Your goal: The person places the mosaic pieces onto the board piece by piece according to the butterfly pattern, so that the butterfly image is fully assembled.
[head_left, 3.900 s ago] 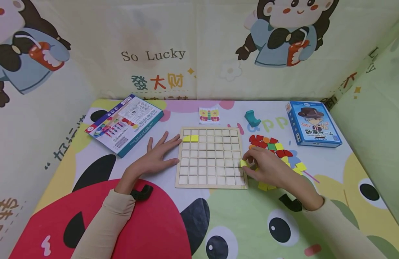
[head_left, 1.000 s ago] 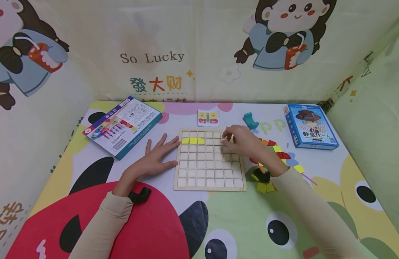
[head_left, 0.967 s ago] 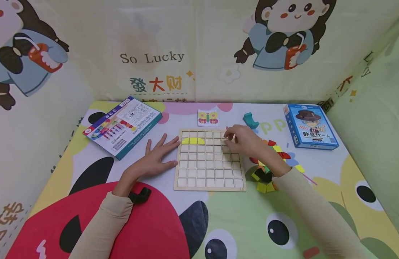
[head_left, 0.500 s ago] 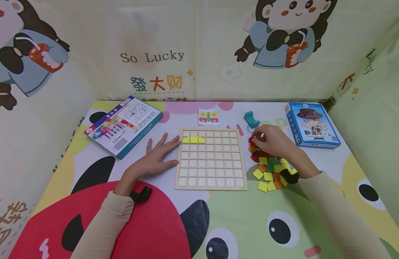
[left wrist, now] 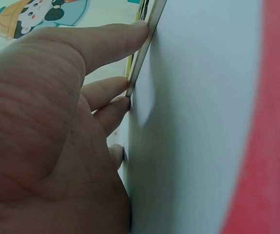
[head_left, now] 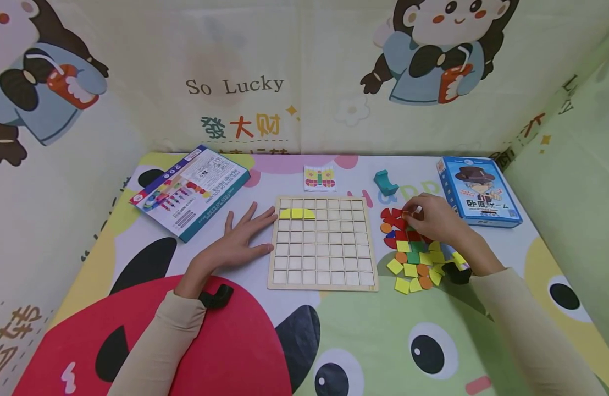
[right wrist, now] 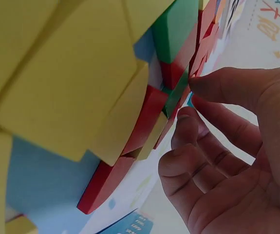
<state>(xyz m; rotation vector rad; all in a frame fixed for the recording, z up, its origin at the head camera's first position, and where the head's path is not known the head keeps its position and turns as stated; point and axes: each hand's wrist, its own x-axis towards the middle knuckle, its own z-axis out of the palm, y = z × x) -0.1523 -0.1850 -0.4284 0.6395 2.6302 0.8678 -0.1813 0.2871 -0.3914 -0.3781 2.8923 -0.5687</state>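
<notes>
My left hand [head_left: 237, 240] lies with spread, straight fingers at the left edge of the wooden grid board [head_left: 322, 289]; in the left wrist view its fingertips touch the board's side. Three yellow pieces [head_left: 297, 213] sit side by side in the board's second row at the left, the outer two with a rounded corner. To the right, my right hand [head_left: 433, 220] reaches into a pile of coloured pieces [head_left: 410, 269], thumb and index tips close together at the red pieces [head_left: 394, 220] and an orange one. I cannot tell whether they pinch a piece.
Behind the board lies a butterfly pattern card [head_left: 320, 178], with a teal curved block [head_left: 385, 182] to its right. A flat box [head_left: 190, 190] lies at the back left, a blue game box [head_left: 480, 192] at the back right. A patterned cloth covers the table.
A third yellow piece now sits in the board's second row. My right hand has moved off the board to the pile, then slightly right among the red pieces. The left hand stays put.
</notes>
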